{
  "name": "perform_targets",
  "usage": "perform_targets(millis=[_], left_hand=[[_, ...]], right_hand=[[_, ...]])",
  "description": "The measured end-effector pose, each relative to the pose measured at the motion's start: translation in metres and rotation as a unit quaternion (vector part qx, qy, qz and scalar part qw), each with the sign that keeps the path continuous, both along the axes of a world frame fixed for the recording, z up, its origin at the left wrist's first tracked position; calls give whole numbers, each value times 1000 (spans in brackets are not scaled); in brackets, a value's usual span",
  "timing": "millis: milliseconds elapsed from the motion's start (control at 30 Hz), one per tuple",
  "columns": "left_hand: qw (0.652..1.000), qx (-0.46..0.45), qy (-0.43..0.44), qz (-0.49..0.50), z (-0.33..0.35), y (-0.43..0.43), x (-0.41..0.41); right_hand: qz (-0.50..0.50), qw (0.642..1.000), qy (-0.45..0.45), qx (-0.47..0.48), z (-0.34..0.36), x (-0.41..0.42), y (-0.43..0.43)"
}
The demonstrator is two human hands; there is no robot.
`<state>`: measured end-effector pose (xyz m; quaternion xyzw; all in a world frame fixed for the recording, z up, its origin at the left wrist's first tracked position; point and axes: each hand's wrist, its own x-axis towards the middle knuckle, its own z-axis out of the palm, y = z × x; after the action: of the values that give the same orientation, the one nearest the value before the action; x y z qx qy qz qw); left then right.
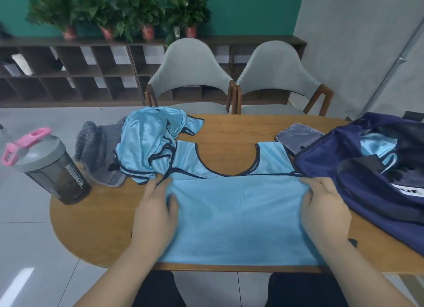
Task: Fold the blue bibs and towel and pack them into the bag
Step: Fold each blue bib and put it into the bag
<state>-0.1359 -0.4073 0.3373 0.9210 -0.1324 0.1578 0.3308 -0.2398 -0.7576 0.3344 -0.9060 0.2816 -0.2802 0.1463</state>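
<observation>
I see blue bib [236,215] flat on table [91,226], near half doubled up toward neckline. Left hand [156,212] pinches left corner of fold, fingers curled into cloth; right hand [325,205] grips right corner same way. Heap of crumpled bibs [146,146] overlaps grey towel [96,143], far left. Navy bag [358,187] open at right, against bib's shoulder, 1 blue piece [376,143] inside. Shaker bottle [55,171] at left edge.
</observation>
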Motion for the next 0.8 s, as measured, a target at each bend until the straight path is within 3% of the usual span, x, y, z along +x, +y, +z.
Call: perform_targets(millis=[167, 333, 500, 700, 800], left_hand=[[998, -50, 34, 7, 42, -22, 34], [996, -53, 73, -4, 47, -48, 81], [989, 21, 141, -28, 13, -46, 108], [995, 91, 29, -39, -29, -31, 81], [995, 80, 29, -46, -32, -22, 59]], right_hand=[[0, 999, -31, -15, 40, 38, -3], [45, 997, 49, 47, 42, 98, -20], [97, 981, 138, 94, 13, 120, -35], [81, 989, 100, 77, -13, 88, -21], [56, 991, 94, 83, -14, 62, -11]])
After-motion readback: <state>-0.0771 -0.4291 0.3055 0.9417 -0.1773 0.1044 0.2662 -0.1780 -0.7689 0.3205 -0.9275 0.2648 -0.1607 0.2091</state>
